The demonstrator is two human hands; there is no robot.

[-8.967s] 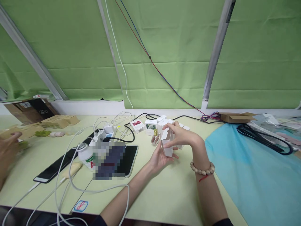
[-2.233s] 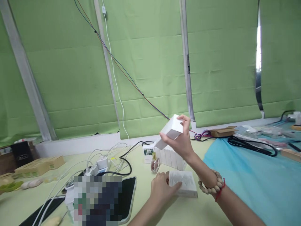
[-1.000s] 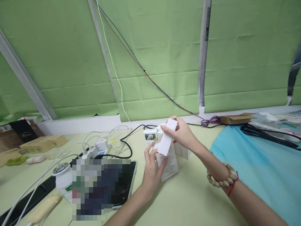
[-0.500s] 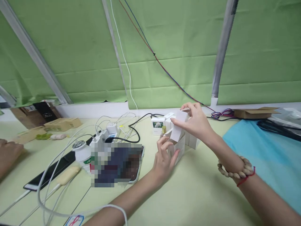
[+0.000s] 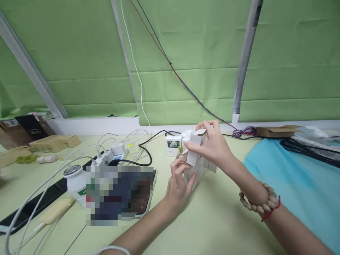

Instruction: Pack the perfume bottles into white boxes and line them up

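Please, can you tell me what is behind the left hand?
Behind the left hand, a gold cap shows; farther back stands a flower-printed box. What is below the cap is mostly covered by this hand.

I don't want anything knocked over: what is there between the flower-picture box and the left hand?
In the head view, a gold-capped bottle shows between the flower-picture box and the left hand; most of its body is hidden.
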